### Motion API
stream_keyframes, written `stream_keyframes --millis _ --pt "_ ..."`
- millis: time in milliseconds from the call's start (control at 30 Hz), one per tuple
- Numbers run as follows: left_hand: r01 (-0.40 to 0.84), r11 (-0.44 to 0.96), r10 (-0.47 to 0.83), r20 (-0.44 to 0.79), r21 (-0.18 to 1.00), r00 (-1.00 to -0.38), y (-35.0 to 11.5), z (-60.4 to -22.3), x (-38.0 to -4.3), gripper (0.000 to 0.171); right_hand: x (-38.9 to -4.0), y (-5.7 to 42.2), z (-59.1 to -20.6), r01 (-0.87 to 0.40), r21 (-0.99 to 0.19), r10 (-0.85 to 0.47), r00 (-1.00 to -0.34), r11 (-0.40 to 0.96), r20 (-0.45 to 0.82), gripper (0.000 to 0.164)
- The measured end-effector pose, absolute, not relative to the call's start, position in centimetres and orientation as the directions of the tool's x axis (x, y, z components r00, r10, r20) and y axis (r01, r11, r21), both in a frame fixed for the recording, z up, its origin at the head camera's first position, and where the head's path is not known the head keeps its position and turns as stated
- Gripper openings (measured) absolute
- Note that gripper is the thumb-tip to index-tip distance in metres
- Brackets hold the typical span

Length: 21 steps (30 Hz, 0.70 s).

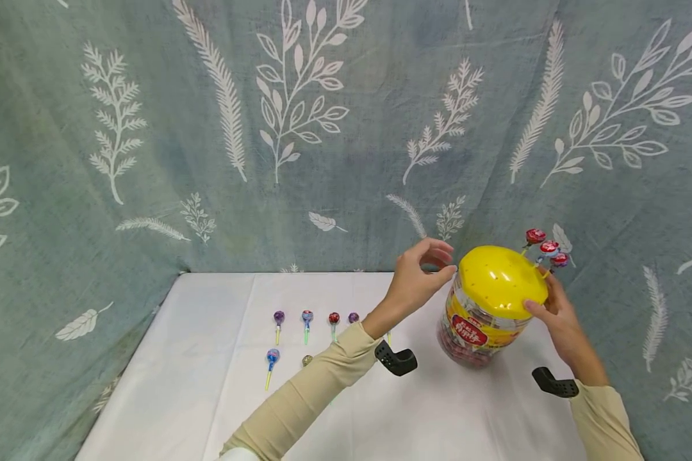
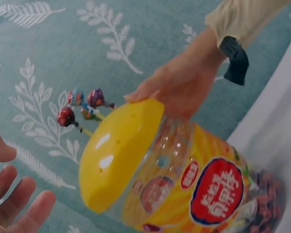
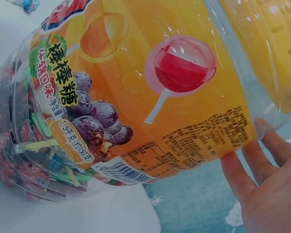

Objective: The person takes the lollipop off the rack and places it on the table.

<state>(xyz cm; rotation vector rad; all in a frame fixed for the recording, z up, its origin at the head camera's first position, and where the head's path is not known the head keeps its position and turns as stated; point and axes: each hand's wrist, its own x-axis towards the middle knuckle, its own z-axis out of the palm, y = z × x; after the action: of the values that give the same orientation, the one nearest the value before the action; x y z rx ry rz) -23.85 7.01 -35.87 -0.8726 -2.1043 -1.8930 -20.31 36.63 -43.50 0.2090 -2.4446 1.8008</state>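
Observation:
A clear plastic lollipop jar (image 1: 475, 326) with a yellow lid (image 1: 498, 278) is at the right of the white table. Several lollipops (image 1: 535, 237) poke up from holes at the lid's far right edge. My right hand (image 1: 556, 314) holds the jar at its upper right side, with the thumb on the lid's rim; in the right wrist view its fingers (image 3: 252, 165) touch the label and neck. Beside the lid's left edge hovers my left hand (image 1: 418, 272), fingers loosely bent. Nothing shows between them in the left wrist view. Wrapped sweets (image 3: 29, 160) fill the jar's lower part.
Lollipops lie in rows on the table (image 1: 207, 333), among them a purple one (image 1: 279, 317), a red one (image 1: 334, 318) and a blue one (image 1: 273, 356). My left forearm hides part of the rows. A patterned curtain (image 1: 346, 128) hangs behind the table.

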Motion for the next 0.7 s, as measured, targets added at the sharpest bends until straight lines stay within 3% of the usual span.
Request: stream_keyframes --millis 367,700 --pt "0.533 -0.036 0.318 0.515 0.845 -0.796 10.6 -32.6 -22.5 0.025 -20.5 36.5 -43.1 -0.145 -0.960 -0.058 -0.989 0.240 0.135 0.069" --pt "0.568 0.000 0.337 0.534 0.823 -0.775 15.7 -35.2 -25.4 0.025 -20.4 36.7 -43.4 -0.133 -0.952 -0.047 -0.991 0.276 0.125 0.069"
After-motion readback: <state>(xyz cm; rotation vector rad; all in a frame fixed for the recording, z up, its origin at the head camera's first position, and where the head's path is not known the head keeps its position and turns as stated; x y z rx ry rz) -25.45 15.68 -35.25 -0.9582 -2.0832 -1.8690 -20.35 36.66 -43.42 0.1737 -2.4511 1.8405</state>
